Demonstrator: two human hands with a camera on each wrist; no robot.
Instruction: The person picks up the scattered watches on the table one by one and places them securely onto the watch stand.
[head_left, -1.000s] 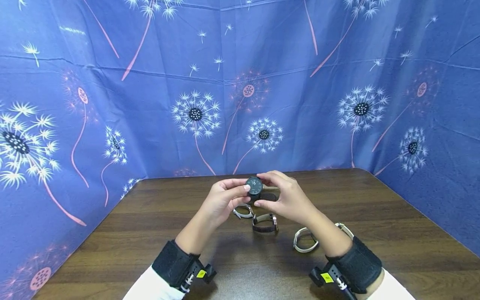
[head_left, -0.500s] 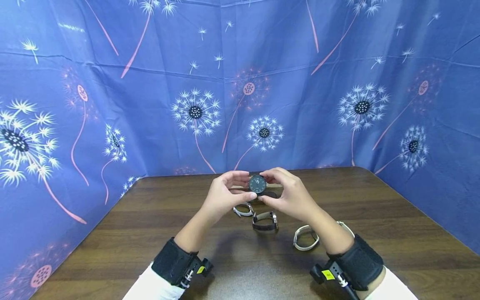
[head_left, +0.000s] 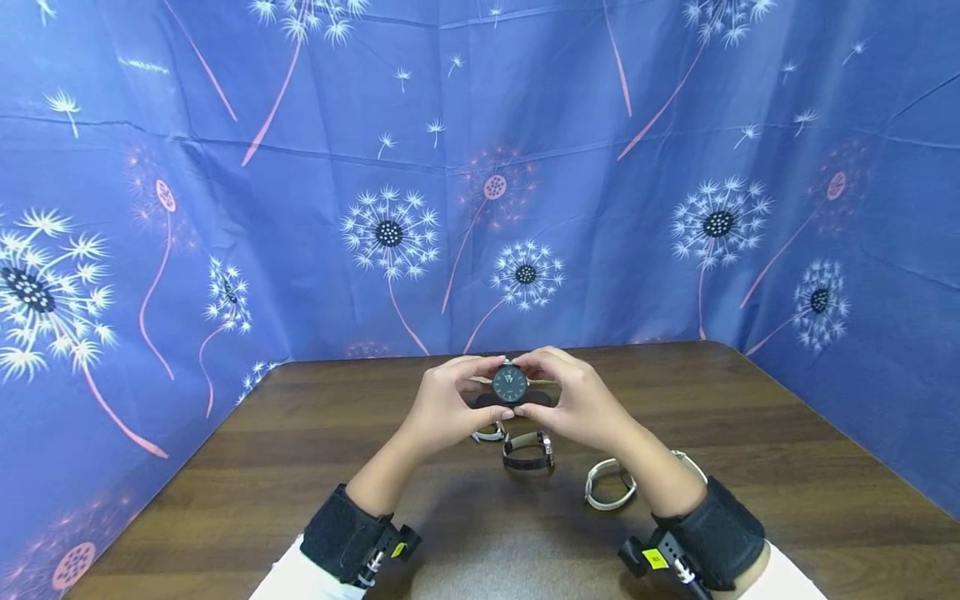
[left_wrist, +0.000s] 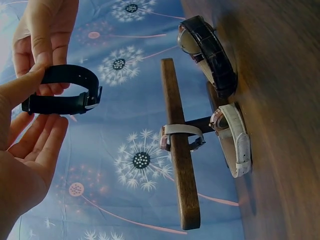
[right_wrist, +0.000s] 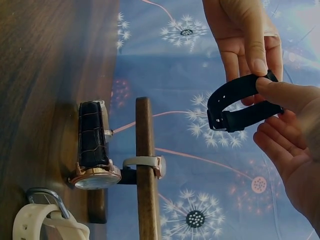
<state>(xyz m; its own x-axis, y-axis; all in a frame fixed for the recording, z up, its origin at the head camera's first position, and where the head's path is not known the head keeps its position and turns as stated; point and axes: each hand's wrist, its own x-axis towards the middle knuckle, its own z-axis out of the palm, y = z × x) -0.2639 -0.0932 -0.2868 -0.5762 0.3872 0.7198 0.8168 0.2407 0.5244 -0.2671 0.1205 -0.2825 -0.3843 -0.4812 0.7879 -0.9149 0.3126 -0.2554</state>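
Note:
A black watch [head_left: 510, 384] with a round dark dial is held up between both hands, dial towards the head camera. My left hand [head_left: 444, 407] pinches its left side, thumb below and fingers above. On the other side, my right hand [head_left: 581, 402] pinches it likewise. Its black strap [left_wrist: 62, 105] is buckled into a loop, seen in the left wrist view. Behind the hands stands a wooden bar stand [right_wrist: 145, 185], mostly hidden in the head view. Around its bar sits a watch with a pale strap [left_wrist: 182, 129].
On the wooden table [head_left: 300, 483], a dark brown strap watch [head_left: 527, 452] lies nearer than the stand. A white strap watch [head_left: 489, 433] sits to its left. A cream strap watch [head_left: 609, 486] lies by the right forearm, partly covered. A blue dandelion cloth [head_left: 337, 183] hangs behind.
My left thumb has moved off the dial to the watch's lower edge, and the left fingers to its top. The dial has turned a little. The right hand keeps its hold.

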